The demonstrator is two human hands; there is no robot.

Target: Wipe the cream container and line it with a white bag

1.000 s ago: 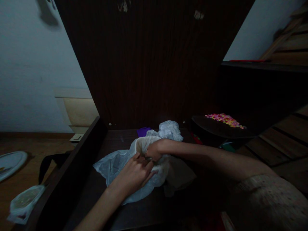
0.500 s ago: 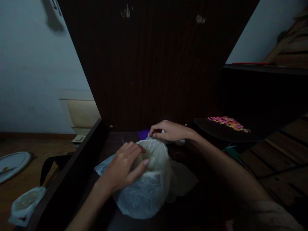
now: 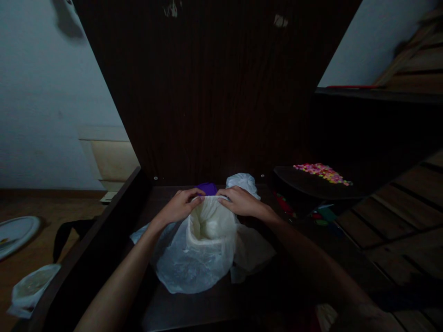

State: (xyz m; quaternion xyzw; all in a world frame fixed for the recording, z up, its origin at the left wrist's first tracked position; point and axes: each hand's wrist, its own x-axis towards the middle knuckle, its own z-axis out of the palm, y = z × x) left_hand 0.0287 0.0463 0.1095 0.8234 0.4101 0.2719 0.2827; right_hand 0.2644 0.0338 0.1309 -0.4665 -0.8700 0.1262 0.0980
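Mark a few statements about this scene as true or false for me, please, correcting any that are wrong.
The left hand and right hand are at the far edge of the bag. True.
The bag's mouth is shut. False: it is open.
The purple item lies nearer the camera than the bag. False: it lies beyond the far edge.
A white bundle lies beyond the right hand. True.
The colourful pieces lie left of both hands. False: they lie right.

Bin (image 3: pixel 211 242) on surface (image 3: pixel 194 313), bundle (image 3: pixel 243 180) seemingly behind.
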